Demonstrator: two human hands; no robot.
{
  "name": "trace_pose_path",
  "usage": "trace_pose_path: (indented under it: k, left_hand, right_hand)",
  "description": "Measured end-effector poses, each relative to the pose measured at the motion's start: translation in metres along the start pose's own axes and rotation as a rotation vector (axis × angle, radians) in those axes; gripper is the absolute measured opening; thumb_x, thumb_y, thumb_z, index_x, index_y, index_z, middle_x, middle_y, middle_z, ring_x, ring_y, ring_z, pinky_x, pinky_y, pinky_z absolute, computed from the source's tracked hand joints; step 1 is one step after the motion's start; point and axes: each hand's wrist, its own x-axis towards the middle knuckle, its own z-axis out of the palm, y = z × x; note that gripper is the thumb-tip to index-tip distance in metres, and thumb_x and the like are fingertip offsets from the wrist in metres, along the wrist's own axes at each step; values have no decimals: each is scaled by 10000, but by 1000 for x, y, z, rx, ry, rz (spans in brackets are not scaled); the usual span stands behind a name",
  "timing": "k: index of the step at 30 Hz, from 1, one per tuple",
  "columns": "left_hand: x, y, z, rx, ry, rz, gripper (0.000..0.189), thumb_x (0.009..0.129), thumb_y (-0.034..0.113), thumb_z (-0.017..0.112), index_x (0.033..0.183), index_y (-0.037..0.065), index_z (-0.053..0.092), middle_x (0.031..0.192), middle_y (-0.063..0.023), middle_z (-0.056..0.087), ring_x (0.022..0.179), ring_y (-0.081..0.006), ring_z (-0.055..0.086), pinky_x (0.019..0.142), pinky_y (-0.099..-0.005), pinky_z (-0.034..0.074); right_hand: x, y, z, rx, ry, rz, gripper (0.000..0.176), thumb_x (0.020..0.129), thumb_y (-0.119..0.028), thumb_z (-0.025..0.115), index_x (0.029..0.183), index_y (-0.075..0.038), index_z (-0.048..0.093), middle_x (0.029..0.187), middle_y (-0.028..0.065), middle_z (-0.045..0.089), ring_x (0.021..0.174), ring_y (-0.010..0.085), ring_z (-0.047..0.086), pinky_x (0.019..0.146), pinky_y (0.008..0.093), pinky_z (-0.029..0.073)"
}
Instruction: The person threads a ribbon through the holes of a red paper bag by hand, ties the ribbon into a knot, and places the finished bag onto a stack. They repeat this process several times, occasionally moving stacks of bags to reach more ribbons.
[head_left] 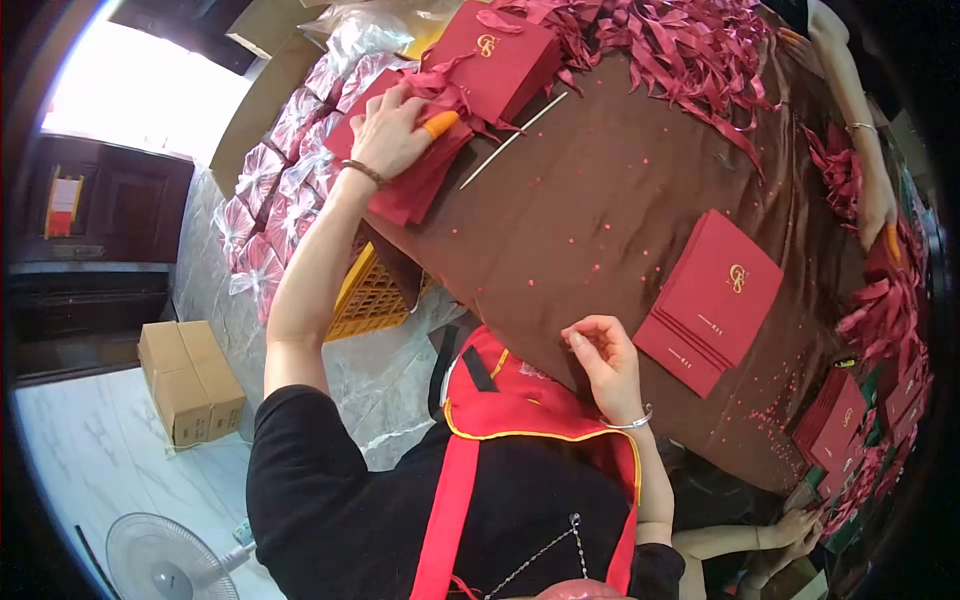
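At 1 o'clock, just past the red apron (510, 412), the right hand (606, 362) is loosely curled, thumb and forefinger tips close together; nothing shows between them, though I can't tell whether they touch. The nearest risk is a stray brush of that hand fanning out the stepped stack of flat red pieces (700, 285), which lies at the hand's 2 o'clock, near but apart.

Farther out at 11 o'clock, the left hand (390, 132), orange cover on its thumb, spreads over a red ribbon (452, 92); whether its fingers pinch it I can't tell. A sideways push could tip the left pile (412, 195) over the table edge towards the yellow crate (370, 300), and a caught ribbon could drag its top pieces askew. That pile sits under the palm, spilling towards 6 o'clock of it; a gold-marked pile (500, 70) stands at the hand's 2 o'clock, with a white stick (515, 138) at 3.
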Motion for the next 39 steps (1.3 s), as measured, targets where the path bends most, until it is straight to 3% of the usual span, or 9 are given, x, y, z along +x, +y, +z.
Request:
trace_pose_path:
  k: [3,10,18,19,24,27,29,35,39]
  left_hand:
    - [5,-15,5,-166,-142,-27,436,855,486,517,1082,122,595,1141,-98,584,1074,-347,510,851,-511,421]
    - [17,5,10,-22,-50,19,408,842,447,570,968,61,618,945,-148,634,879,-341,589,769,-445,459]
    - [15,-11,6,-365,99,106,359,883,176,566,1201,13,528,1141,-165,569,1048,-294,548,922,-357,415]
    - [13,-8,-2,-456,57,70,367,870,97,537,1225,13,497,1162,-168,553,1063,-293,546,922,-357,419]
    - [6,-1,-23,-229,130,49,415,822,24,485,1234,65,508,1193,-145,546,1075,-282,545,910,-356,429]
    - [6,42,-54,149,283,59,370,822,37,534,1185,102,563,1172,-125,566,1058,-273,560,879,-351,443]
    - [10,71,-64,-233,369,203,297,812,79,603,1109,83,612,1093,-130,604,1029,-273,577,851,-343,452]
    - [50,180,-14,-834,-98,353,175,851,167,595,982,59,638,951,-112,634,888,-274,622,757,-336,487]
    - [106,248,60,-789,145,618,238,865,135,512,1079,81,599,1067,-124,598,931,-313,605,783,-385,492]
  right_hand:
    - [-1,-1,0,-4,-21,58,126,892,-26,560,1013,-19,528,955,52,618,907,102,581,836,234,459]
    - [-7,-19,-11,-143,4,-39,136,884,-44,581,1008,-1,545,923,44,623,869,94,588,776,226,470]
    - [-31,-61,-69,-293,374,-263,106,870,10,576,972,-3,552,939,75,623,863,113,598,783,238,480]
    - [-32,-62,-75,-177,466,-285,110,872,-49,604,964,3,572,881,54,638,789,93,598,698,232,484]
    - [-33,-66,-114,-163,579,-354,113,880,-2,574,991,3,557,906,51,621,843,84,587,755,205,469]
    - [-20,-67,-123,-221,622,-381,123,878,-20,587,995,3,561,879,33,620,798,78,583,720,200,469]
    - [-12,-77,-124,-437,625,-393,106,855,-35,621,950,-3,586,843,26,620,730,68,565,666,203,458]
    - [5,-87,-117,-811,651,-621,114,803,-24,646,911,-16,608,937,118,612,849,221,605,738,309,495]
    - [-5,-62,-125,-598,856,-635,137,838,-19,612,970,-3,581,1042,116,591,985,208,567,878,320,450]
